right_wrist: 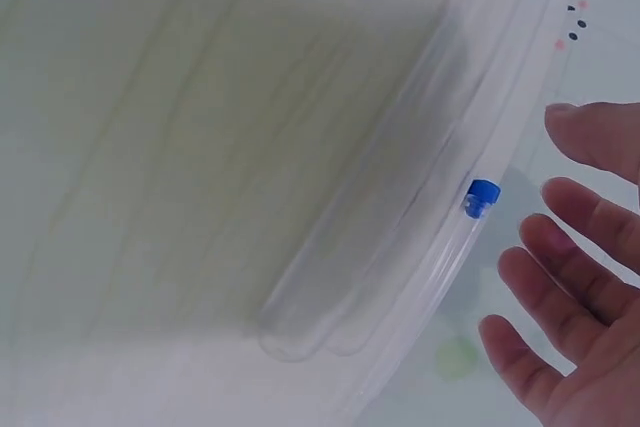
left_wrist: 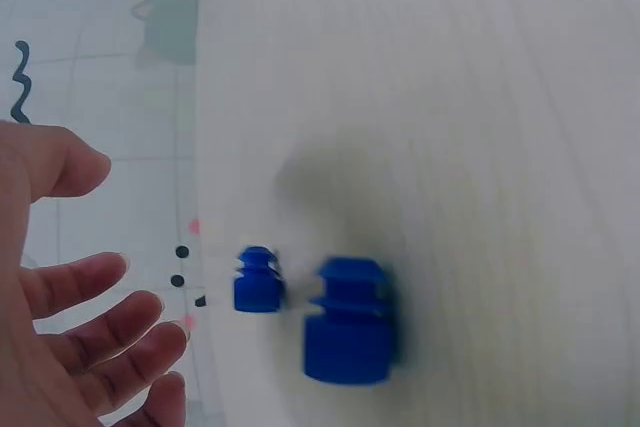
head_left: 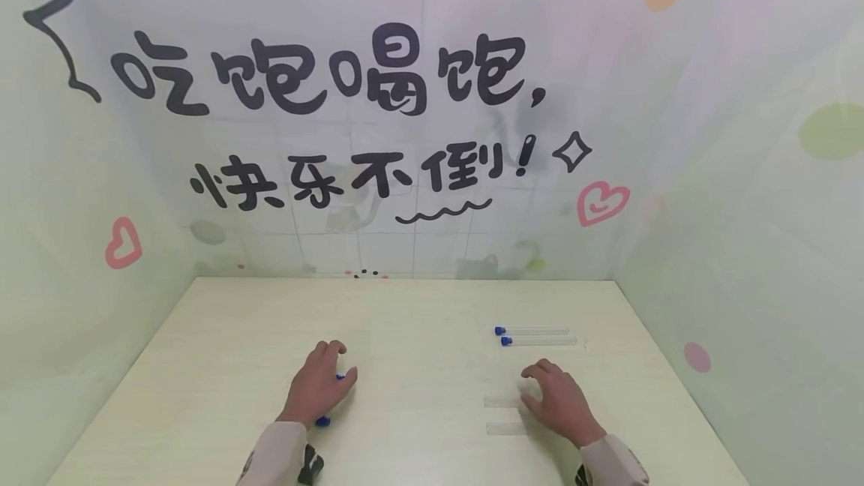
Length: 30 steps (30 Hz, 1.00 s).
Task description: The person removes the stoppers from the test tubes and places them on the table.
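Note:
My left hand (head_left: 320, 382) hovers over the left-middle of the table, fingers loosely bent and nothing held. Beneath it lie two blue stoppers, a nearer one (head_left: 323, 421) and a farther one (head_left: 340, 377) partly hidden by the thumb. The left wrist view shows both ribbed stoppers (left_wrist: 349, 332) apart from the fingers. On the right, my right hand (head_left: 559, 402), also holding nothing, is above two clear uncapped test tubes (head_left: 501, 401) that lie side by side. It hides their right ends in the head view; their rounded ends (right_wrist: 290, 339) show in the right wrist view.
Farther back on the right lie two clear test tubes (head_left: 540, 331) with blue stoppers (head_left: 499, 331) in their left ends. Printed cloth walls (head_left: 418, 246) enclose the pale wooden table (head_left: 418, 366) at the back and both sides.

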Tool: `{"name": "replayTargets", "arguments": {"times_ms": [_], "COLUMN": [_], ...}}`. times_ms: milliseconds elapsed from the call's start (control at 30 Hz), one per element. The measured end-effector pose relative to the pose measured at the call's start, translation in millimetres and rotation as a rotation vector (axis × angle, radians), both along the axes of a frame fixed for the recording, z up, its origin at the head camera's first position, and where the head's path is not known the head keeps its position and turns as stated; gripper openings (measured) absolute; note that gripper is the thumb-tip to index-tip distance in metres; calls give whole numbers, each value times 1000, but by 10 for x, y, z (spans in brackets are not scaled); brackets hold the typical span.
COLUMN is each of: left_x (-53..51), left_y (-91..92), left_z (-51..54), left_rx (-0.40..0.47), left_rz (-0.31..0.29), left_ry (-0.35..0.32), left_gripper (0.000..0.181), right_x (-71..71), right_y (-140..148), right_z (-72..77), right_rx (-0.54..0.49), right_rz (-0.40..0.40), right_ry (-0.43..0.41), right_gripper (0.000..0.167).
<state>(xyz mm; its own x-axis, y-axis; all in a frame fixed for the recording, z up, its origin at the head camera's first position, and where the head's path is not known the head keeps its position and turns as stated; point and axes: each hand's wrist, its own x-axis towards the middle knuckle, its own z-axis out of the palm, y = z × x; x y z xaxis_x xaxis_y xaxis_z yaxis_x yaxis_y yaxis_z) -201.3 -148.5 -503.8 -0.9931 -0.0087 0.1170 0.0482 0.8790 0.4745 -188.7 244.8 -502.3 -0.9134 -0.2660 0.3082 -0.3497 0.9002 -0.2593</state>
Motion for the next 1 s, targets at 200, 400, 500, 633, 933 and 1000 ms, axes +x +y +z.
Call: {"name": "replayTargets", "arguments": {"times_ms": [200,400,500,633,933,1000], "left_x": [1,11,-10,-6,-16,-41], "left_y": [150,293,371,492,864,927], "left_z": [97,155,179,193,112,118], "left_rx": [87,154,167,207,325,346], "left_rz": [-22,-51,-56,-73,-141,-152], "left_ry": [60,78,96,116,122,122], "left_gripper": [39,39,38,40,52,53], "right_x": [-61,-117,-141,-185,-364,-421], "right_y": [38,94,138,200,361,357], "right_z": [41,-25,-57,-96,-112,-112], "right_rx": [-14,-35,-29,-28,-3,-10], "right_rz": [4,0,-3,-10,-20,-19], "right_ry": [132,236,234,229,218,221], "right_gripper": [30,32,31,32,33,34]}}
